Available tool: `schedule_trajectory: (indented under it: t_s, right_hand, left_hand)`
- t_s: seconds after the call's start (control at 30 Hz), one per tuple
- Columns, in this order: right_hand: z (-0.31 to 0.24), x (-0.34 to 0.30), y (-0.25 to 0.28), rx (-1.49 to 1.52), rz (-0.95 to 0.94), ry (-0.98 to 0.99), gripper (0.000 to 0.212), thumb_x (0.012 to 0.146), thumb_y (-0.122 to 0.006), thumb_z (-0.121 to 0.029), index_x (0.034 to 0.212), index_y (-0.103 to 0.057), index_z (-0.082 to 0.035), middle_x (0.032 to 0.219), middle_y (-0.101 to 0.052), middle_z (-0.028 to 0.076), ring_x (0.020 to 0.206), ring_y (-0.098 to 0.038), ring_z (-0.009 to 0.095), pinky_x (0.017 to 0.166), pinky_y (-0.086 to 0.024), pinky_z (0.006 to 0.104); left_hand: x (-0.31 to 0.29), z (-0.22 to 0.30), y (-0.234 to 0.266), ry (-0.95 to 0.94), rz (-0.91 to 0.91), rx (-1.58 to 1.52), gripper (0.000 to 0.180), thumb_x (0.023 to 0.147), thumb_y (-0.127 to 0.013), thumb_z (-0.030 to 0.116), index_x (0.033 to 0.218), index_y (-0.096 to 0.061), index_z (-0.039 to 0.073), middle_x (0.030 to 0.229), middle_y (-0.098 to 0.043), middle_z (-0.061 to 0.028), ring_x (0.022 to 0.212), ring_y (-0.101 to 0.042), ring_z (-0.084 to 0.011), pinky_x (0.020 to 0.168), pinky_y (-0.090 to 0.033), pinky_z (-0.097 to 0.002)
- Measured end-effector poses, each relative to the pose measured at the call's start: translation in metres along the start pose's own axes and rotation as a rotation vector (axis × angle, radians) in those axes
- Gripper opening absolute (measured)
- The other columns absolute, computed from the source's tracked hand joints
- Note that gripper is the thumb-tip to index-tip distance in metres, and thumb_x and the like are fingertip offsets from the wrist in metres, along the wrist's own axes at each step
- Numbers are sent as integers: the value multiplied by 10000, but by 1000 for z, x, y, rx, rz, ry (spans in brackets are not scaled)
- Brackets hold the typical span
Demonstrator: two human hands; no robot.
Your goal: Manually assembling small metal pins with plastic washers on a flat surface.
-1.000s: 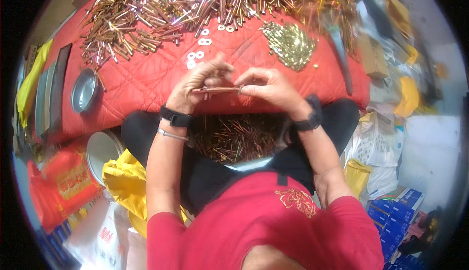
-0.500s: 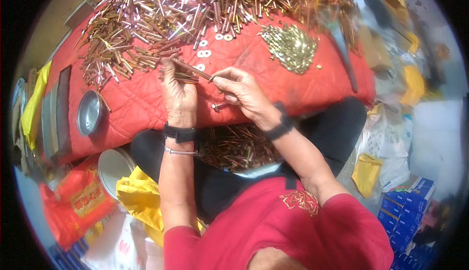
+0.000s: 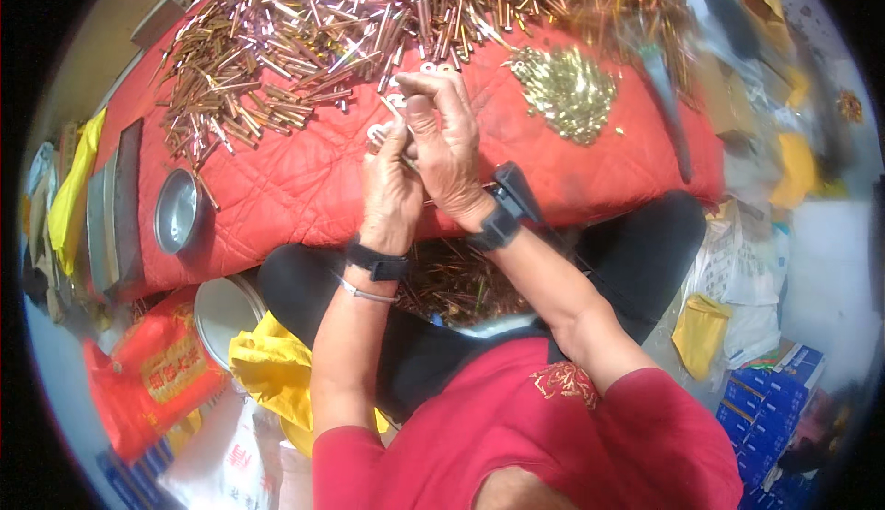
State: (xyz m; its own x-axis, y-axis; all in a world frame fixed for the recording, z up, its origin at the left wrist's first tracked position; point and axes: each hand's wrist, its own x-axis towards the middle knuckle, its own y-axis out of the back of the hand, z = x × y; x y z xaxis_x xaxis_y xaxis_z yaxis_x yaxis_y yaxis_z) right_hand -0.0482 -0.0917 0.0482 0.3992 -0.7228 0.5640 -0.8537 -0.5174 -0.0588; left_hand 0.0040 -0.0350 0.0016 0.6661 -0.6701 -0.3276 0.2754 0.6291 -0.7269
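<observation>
My left hand [image 3: 392,183] is closed round several slender copper-coloured metal tubes [image 3: 398,113], whose ends poke out near the fingertips. Against it leans my right hand [image 3: 447,141], fingers stretched toward the upper left and thumb apart. Its palm side meets the tubes, and the contact is partly hidden. Just beyond the hands, some pale flat washers [image 3: 429,68] lie on the red quilted cloth [image 3: 277,183]. A big heap of copper-coloured tubes [image 3: 277,30] covers the far side. Right of the hands is a pile of small brass-coloured pieces [image 3: 567,95].
A round metal bowl [image 3: 177,212] rests at the cloth's left, beside grey slabs [image 3: 112,219]. More tubes [image 3: 461,279] lie between my legs. Yellow bags [image 3: 272,362], a red bag [image 3: 152,372] and blue boxes [image 3: 770,404] stand around.
My right hand has moved up and turned, from pinching a tube's end to resting against the left hand. The left hand has shifted right with the tubes.
</observation>
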Motion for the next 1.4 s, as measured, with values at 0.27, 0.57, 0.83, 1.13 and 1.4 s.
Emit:
schedule_trajectory:
  t_s: [0.27, 0.57, 0.83, 1.13, 1.4]
  right_hand:
    - [35, 28, 145, -822, -423, 134, 96, 800, -600, -29, 885, -621, -68, 858, -582, 119, 816, -606, 300, 693, -491, 393]
    - [42, 38, 142, -1016, -621, 207, 21, 794, -566, -34, 809, -552, -38, 862, -568, 133, 816, -590, 306, 706, -500, 405]
    - [-10, 27, 96, -3, -434, -431, 92, 900, -597, -58, 961, -648, -13, 905, -664, 35, 806, -648, 103, 732, -506, 233]
    - [-10, 26, 96, 37, -474, -270, 208, 846, -622, 38, 1038, -648, -40, 942, -638, 12, 853, -601, 79, 790, -493, 228]
    - [-31, 34, 100, -373, -698, -133, 283, 932, -535, -74, 1211, -578, -96, 821, -659, 33, 681, -561, 79, 625, -469, 248]
  left_hand:
    - [2, 23, 9, 187, -79, -41, 255, 931, -575, 205, 1087, -608, 6, 706, -587, -1, 558, -508, -60, 456, -372, -196]
    - [-9, 21, 4, 107, -210, 230, 231, 905, -619, 248, 988, -651, 34, 581, -471, 58, 465, -396, -34, 412, -311, -185]
    - [-31, 27, -12, 150, -377, 273, 201, 893, -627, 232, 913, -659, 35, 569, -390, 85, 468, -309, -20, 421, -200, -199]
    - [-37, 28, -17, 167, -371, 381, 194, 868, -644, 219, 894, -651, 27, 575, -374, 94, 473, -295, -26, 439, -205, -199]
    - [-36, 31, -16, 130, -471, 613, 180, 850, -672, 217, 881, -679, 40, 594, -444, 81, 489, -316, -13, 446, -222, -199]
